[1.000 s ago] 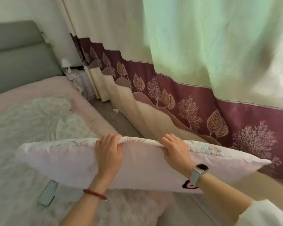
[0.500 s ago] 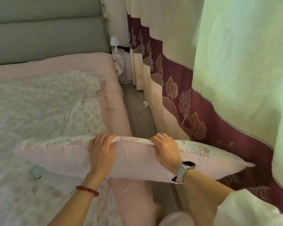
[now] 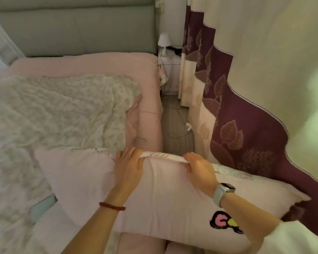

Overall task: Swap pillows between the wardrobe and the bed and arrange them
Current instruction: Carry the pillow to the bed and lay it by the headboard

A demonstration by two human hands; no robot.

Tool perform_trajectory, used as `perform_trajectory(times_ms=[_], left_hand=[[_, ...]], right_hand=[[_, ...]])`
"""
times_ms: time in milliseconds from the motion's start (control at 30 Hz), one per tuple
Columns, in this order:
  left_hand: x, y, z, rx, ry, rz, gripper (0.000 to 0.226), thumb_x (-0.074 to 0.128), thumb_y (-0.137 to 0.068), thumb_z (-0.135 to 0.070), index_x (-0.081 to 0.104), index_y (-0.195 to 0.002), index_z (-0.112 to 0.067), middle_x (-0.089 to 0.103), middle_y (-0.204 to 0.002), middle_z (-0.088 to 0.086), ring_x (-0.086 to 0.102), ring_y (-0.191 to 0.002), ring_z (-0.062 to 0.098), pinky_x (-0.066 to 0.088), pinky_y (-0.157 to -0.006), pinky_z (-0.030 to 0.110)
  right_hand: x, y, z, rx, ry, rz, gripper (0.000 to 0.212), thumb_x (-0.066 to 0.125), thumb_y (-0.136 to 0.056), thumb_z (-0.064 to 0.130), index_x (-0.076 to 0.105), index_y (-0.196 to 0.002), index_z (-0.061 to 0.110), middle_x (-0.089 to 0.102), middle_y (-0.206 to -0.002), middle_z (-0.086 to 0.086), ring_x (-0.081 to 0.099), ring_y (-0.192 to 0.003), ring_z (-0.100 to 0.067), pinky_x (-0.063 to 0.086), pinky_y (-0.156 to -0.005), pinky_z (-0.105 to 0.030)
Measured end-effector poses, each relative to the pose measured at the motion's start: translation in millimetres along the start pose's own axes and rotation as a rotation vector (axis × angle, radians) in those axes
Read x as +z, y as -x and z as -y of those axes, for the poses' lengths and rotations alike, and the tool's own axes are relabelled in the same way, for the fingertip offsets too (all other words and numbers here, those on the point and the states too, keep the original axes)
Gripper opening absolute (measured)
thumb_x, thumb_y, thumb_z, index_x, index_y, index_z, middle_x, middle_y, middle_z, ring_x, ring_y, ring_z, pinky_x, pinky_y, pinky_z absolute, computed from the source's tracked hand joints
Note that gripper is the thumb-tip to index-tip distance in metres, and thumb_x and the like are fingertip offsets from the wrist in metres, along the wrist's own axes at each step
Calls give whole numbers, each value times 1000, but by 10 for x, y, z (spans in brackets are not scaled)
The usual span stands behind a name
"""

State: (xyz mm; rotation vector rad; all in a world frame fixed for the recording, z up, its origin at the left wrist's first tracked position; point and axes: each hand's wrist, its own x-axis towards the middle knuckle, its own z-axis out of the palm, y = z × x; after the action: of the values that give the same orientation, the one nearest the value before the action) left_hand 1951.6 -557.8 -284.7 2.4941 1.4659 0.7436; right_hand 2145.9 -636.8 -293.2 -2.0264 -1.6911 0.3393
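left hand [image 3: 129, 166]: fingers closed over top edge of pillow [image 3: 165, 197] | right hand [image 3: 200, 170]: likewise gripping it | pillow: held over right edge of bed [image 3: 106, 65], beside curtain [image 3: 246, 125]

Grey headboard [image 3: 77, 28]; maroon-banded curtain [image 3: 246, 129] — white nightstand [image 3: 170, 70].

tight on the right, open on the left

i see the curtain [image 3: 255, 114] crowding the pillow [image 3: 165, 195] on its right end. the floor gap [image 3: 174, 125] beside the bed [image 3: 106, 66] is narrow. the mattress top towards the headboard [image 3: 77, 32] lies open; a phone [image 3: 42, 208] sits left.
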Motion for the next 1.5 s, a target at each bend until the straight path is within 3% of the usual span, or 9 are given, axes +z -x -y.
perform_trajectory(times_ms=[167, 533, 833, 967, 1133, 1333, 1500], left_hand=[[8, -985, 219, -64, 19, -110, 30, 39, -76, -17, 66, -78, -4, 65, -69, 10, 53, -69, 24, 31, -62, 33], [167, -3510, 598, -85, -121, -286, 31, 38, -74, -14, 67, -80, -3, 64, -66, 10, 59, -60, 29, 28, -61, 32], [489, -5155, 888, -216, -164, -379, 37, 34, -72, -15, 66, -80, 3, 64, -68, 15, 61, -64, 32, 27, -62, 32], [687, -5781, 1140, -281, -153, -388, 28, 41, -75, -10, 65, -80, 2, 64, -69, 15, 60, -65, 33, 30, -64, 33], [958, -6815, 1630, -309, -186, -393, 20, 48, -73, -5, 66, -82, -1, 65, -72, 13, 60, -69, 32, 29, -65, 33], [1315, -8335, 2651, -333, -194, -351, 15, 55, -69, -1, 66, -78, -3, 66, -70, 12, 60, -65, 32, 43, -62, 41], [1257, -9375, 3357, -377, -239, -451, 15, 55, -68, -1, 66, -77, -4, 67, -73, 12, 60, -68, 33, 37, -68, 39]], right_hand=[[-152, -1302, -16, -80, -104, 56, 11, 50, -86, 7, 59, -94, 9, 66, -90, -13, 60, -83, -34, 46, -66, -41], [-340, -4163, -169, -259, -210, 16, 14, 50, -90, 11, 59, -99, 4, 67, -97, -17, 60, -88, -35, 47, -76, -44], [-434, -6201, -302, -434, -208, 11, 12, 54, -87, 8, 60, -96, 3, 67, -92, -18, 61, -84, -36, 44, -67, -39], [-377, -6991, -337, -526, -215, 20, 12, 53, -83, 2, 59, -93, 3, 66, -91, -15, 59, -84, -34, 47, -64, -43], [-180, -8131, -366, -533, -217, 15, 12, 52, -84, 2, 59, -93, 4, 66, -91, -14, 59, -84, -33, 48, -67, -43], [355, -9802, -211, -476, -188, 28, 9, 52, -88, 9, 60, -91, 6, 66, -90, -13, 59, -84, -32, 42, -68, -40], [538, -10944, 256, -484, -173, -9, 13, 49, -86, 5, 59, -94, 7, 65, -93, -12, 57, -88, -33, 40, -65, -36]])
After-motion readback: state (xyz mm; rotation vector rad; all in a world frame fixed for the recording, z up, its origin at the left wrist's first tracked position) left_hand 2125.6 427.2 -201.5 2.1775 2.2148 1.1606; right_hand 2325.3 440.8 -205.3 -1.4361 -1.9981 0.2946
